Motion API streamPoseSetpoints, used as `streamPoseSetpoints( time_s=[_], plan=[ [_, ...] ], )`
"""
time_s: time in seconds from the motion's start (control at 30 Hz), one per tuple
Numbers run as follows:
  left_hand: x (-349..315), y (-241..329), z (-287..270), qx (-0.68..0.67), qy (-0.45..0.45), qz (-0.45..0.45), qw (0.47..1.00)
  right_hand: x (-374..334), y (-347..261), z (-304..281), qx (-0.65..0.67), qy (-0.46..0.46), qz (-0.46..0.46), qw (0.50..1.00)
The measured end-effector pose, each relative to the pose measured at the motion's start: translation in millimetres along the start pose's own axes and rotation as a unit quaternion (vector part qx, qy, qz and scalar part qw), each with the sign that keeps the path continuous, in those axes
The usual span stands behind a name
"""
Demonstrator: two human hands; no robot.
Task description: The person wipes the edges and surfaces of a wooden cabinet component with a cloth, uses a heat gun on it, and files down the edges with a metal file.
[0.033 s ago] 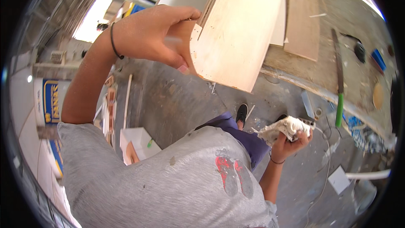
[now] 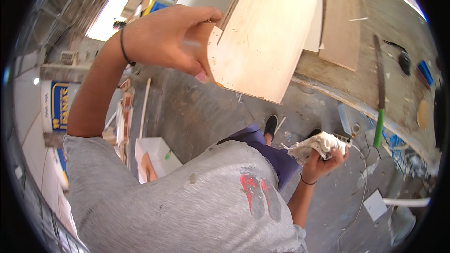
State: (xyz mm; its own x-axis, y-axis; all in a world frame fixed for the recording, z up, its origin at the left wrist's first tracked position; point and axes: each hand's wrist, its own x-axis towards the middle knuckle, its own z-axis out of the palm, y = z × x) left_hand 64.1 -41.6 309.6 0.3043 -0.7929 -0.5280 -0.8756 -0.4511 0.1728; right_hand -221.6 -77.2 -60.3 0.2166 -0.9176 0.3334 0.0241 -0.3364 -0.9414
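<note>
My left hand [image 2: 164,40] is closed around the curved end of a pale plywood piece [image 2: 267,42]. Its thumb presses on the near edge and its fingers lie over the top. Small dark specks dot the plywood along that rounded end, and the far end runs out of the picture. Down at my right side, my right hand [image 2: 323,164] is closed on a crumpled off-white rag [image 2: 318,143] with frayed edges. The rag hangs in front of my body, apart from the plywood.
On the workbench [image 2: 328,84] at right lie a thin wood panel [image 2: 341,23], a long dark blade with a green handle [image 2: 378,129] and a blue object [image 2: 425,74]. A power strip [image 2: 344,138] and cable lie below. On the floor at left stands a white box [image 2: 161,152].
The view has shifted slightly, so the bench and the things on it sit a little further right and lower. Both hands keep their holds.
</note>
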Motion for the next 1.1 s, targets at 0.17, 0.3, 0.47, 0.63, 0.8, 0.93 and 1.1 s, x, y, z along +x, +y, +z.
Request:
streamPoseSetpoints(
  time_s=[0.17, 0.3, 0.47, 0.63, 0.8, 0.93, 1.1],
  plan=[
    [-9.4, 14.3, 12.3, 0.026, 0.030, -0.041, 0.998, -2.4, 30.9, -10.7, 0.073, -0.036, 0.085, 0.993],
    [-18.9, 9.0, 22.4, 0.068, 0.097, 0.010, 0.993, -0.4, 32.9, -1.5, 0.100, -0.068, 0.105, 0.987],
    [-18.2, 11.6, 34.0, 0.032, 0.126, -0.019, 0.991, 3.7, 31.8, 2.5, 0.142, -0.111, 0.111, 0.977],
    [-24.0, 10.4, 42.6, 0.018, 0.151, -0.022, 0.988, 5.4, 29.5, 5.9, 0.131, -0.101, 0.123, 0.978],
    [-20.6, 8.8, 51.1, 0.032, 0.194, -0.008, 0.980, 8.1, 26.0, 5.9, 0.124, -0.107, 0.123, 0.979],
    [-19.8, 10.0, 56.5, 0.046, 0.220, -0.016, 0.974, 8.3, 26.3, 3.7, 0.155, -0.123, 0.121, 0.973],
    [-19.3, 8.3, 62.4, 0.071, 0.243, -0.018, 0.967, 11.8, 20.0, 2.9, 0.148, -0.132, 0.117, 0.973]
  ],
)
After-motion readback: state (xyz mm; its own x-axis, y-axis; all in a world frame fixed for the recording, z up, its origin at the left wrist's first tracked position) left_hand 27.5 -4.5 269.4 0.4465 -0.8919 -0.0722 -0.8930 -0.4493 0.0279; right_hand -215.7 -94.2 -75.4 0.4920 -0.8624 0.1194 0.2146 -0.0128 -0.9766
